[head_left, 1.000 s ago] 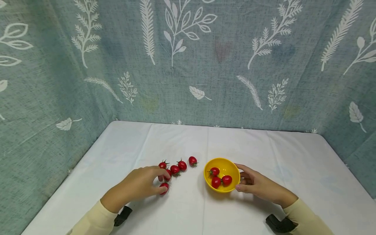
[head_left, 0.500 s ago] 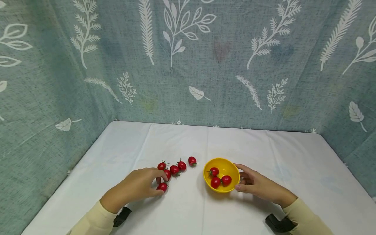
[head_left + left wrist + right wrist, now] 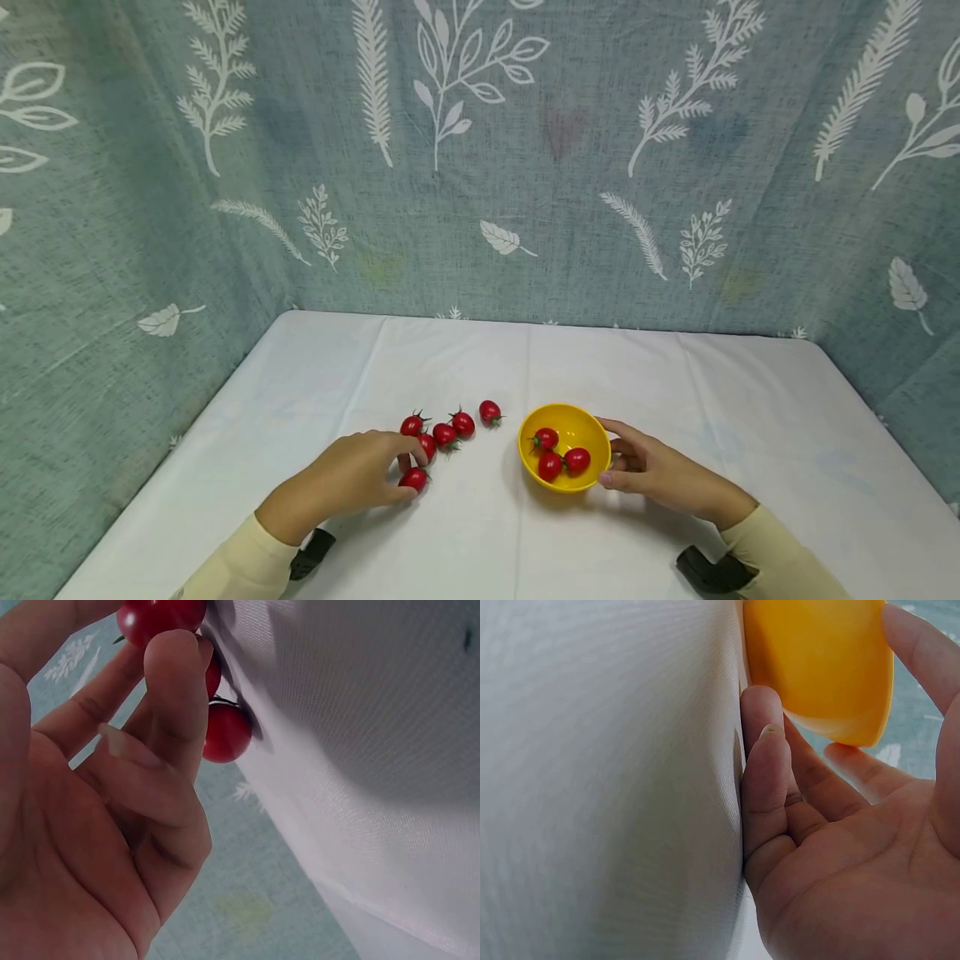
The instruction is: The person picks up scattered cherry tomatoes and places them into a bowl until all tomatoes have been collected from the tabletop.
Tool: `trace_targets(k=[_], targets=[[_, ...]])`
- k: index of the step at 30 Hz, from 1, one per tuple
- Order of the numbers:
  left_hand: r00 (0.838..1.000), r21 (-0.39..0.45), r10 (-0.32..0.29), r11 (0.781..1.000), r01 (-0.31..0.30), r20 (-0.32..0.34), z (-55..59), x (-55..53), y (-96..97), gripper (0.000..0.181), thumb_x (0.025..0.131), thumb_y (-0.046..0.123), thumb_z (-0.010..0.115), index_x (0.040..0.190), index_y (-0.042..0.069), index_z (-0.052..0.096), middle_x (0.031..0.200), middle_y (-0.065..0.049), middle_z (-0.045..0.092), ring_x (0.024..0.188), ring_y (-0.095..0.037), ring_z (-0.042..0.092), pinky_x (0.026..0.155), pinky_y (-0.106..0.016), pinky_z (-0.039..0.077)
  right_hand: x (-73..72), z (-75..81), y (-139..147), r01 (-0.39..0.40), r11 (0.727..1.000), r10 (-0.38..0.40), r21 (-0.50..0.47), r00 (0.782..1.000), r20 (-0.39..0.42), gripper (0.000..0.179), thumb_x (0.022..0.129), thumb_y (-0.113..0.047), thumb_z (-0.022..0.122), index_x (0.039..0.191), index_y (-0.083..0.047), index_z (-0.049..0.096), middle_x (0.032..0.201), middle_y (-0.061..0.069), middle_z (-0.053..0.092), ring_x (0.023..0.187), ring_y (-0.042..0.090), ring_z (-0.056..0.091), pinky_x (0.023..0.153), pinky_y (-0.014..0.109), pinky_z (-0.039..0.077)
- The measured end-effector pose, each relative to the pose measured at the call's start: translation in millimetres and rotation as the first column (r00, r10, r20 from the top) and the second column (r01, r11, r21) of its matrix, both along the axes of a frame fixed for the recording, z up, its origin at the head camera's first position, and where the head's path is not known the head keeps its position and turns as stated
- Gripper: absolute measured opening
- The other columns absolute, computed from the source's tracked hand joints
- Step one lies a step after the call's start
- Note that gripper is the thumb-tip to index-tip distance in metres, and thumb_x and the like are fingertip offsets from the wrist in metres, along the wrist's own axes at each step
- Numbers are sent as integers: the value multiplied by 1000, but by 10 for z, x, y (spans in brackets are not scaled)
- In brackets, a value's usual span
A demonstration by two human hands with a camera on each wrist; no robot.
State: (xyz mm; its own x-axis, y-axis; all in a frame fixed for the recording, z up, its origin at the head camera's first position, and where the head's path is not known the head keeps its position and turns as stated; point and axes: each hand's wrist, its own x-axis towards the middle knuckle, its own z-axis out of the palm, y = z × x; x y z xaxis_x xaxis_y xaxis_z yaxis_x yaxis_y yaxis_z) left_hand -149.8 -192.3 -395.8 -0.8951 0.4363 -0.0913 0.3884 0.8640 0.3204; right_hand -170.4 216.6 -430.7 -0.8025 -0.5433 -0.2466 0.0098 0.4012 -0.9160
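In the head view my left hand (image 3: 352, 473) is low over the table at the left, thumb and fingers pinching the nearest cherry tomato (image 3: 414, 478). The left wrist view shows that red tomato (image 3: 161, 619) between thumb and fingertips, partly hidden by a finger. Several more cherry tomatoes (image 3: 445, 435) with green stems lie just beyond the fingers, one of them partly covered. To the right stands a yellow bowl (image 3: 565, 490) with 3 cherry tomatoes (image 3: 550, 466) inside. My right hand (image 3: 660, 475) holds its right side, thumb and forefinger at the rim; the lower fingers curl near the tablecloth.
A white cloth (image 3: 645, 375) covers the table. Behind and beside it hangs a grey-green curtain (image 3: 465, 217) with white leaf prints. One cherry tomato (image 3: 491, 412) lies a little apart from the group, toward the bowl. Black straps (image 3: 716, 572) sit at both wrists.
The left thumb and fingers have drawn closer around the nearest tomato, which has shifted slightly left. The right hand and the bowl have stayed in place.
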Motion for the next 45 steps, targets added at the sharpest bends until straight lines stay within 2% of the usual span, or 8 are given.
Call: trace_targets(k=[12,20,27,30,36,45], targets=[[999,23,-43,999,43,-25,44,-21,26,25,80,27,83,101,29,69,83,21,60,76,-6,53,65,-25,43,6,21,-13,10,1000,-10,8,1000,6,83,95,-29,69,159,-12,19,134,18,58,103,25,59,82,29,50],[997,23,-58,998,59,-52,42,-41,87,26,82,28,80,105,27,69,86,20,60,73,-4,52,65,-24,44,-1,12,0,-3,1000,3,3,1000,4,82,96,-28,68,159,-12,19,134,18,58,104,25,60,83,28,49],[995,44,-70,996,73,-64,53,-65,150,26,82,29,80,105,28,69,85,20,60,64,0,48,60,-22,42,-19,-3,10,-4,1000,4,-1,1000,5,83,96,-28,68,160,-12,18,134,18,58,103,25,60,81,27,50],[995,45,-74,996,78,-72,50,-79,173,25,82,30,80,105,29,69,85,20,60,67,1,51,61,-22,42,-26,-11,14,-6,1000,6,4,1000,1,82,96,-29,68,160,-12,19,135,18,58,105,25,60,84,28,50],[991,55,-88,994,94,-103,46,-97,209,27,82,29,79,107,29,69,85,20,59,76,-3,56,64,-22,43,-7,-19,6,4,1000,-4,10,1000,9,82,95,-30,68,159,-13,19,136,17,57,107,25,60,88,28,50],[979,86,-118,987,133,-166,75,-105,281,25,82,26,79,105,28,69,84,17,58,76,-8,57,64,-19,45,9,-31,0,-4,1000,4,11,1000,-9,81,96,-28,68,159,-13,20,132,16,59,106,26,60,87,26,50]])
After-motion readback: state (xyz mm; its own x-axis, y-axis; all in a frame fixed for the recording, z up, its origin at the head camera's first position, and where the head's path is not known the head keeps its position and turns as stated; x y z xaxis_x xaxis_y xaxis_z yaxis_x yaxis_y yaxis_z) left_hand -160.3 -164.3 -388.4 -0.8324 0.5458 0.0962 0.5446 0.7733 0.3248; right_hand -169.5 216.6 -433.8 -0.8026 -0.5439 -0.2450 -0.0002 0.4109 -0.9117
